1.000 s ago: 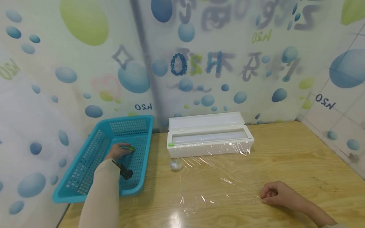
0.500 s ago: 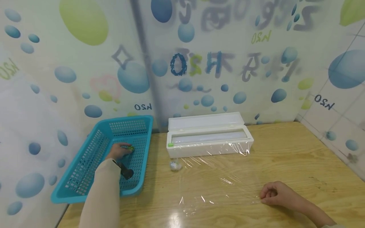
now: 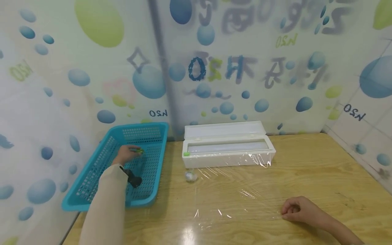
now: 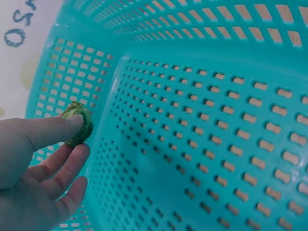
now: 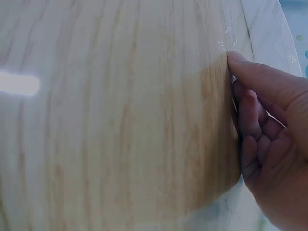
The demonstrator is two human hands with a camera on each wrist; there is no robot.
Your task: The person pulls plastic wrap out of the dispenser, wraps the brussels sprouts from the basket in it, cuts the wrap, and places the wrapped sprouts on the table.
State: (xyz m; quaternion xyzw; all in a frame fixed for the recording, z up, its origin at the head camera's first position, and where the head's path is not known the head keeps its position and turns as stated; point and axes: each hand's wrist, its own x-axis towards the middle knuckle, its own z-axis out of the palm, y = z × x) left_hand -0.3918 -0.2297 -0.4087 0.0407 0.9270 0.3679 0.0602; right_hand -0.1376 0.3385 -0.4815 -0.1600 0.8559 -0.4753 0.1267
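Observation:
In the left wrist view, my left hand (image 4: 36, 168) pinches a small Brussels sprout (image 4: 86, 129) between thumb and fingers, close to the wall of the blue plastic basket (image 4: 122, 48). The head view has this hand inside the basket, over its floor. My right hand (image 3: 300, 210) is on the right of the table, thumb and forefinger pinching the edge of a clear sheet of cling film (image 3: 218, 197). The film stretches from the white cling film box (image 3: 228, 160), whose lid (image 3: 225, 130) is up with the roll (image 3: 226, 147) inside.
A small crumpled clear lump (image 3: 190, 176) lies at the film's upper left corner, before the box. The wooden table (image 3: 306, 163) meets a wall (image 3: 251, 81) printed with drops behind it. A black wrist camera (image 3: 133, 178) hangs under the left sleeve.
My left hand has risen slightly from the basket floor with the Brussels sprout. The right hand keeps its pinch on the film. The head view has shifted a little.

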